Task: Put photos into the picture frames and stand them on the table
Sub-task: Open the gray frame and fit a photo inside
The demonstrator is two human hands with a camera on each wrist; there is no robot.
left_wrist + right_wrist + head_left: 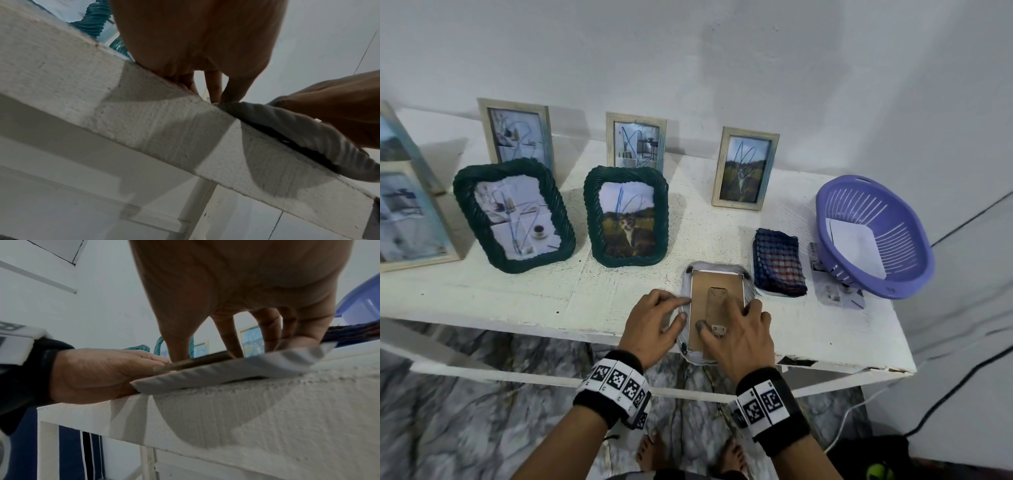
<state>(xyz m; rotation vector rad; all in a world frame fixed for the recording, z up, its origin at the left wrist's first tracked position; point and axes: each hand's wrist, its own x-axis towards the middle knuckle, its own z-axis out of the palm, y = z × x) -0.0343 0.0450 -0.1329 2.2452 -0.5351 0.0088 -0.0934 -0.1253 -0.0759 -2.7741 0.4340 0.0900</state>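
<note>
While the white frame point(717, 310) lies face down at the worktop point(585, 301) edge, its backing is pressed flat under the right hand point(739, 337), apparently for seating; its side is steadied by the left hand point(654, 325), fingers extended, nothing gripped.

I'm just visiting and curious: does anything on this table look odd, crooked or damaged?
Yes. The basket sits tilted, propped on a loose photo. The photos in the standing frames, like the cat one, have blue pen scribbles across them. The table's front edge is chipped near the right hand.
</note>
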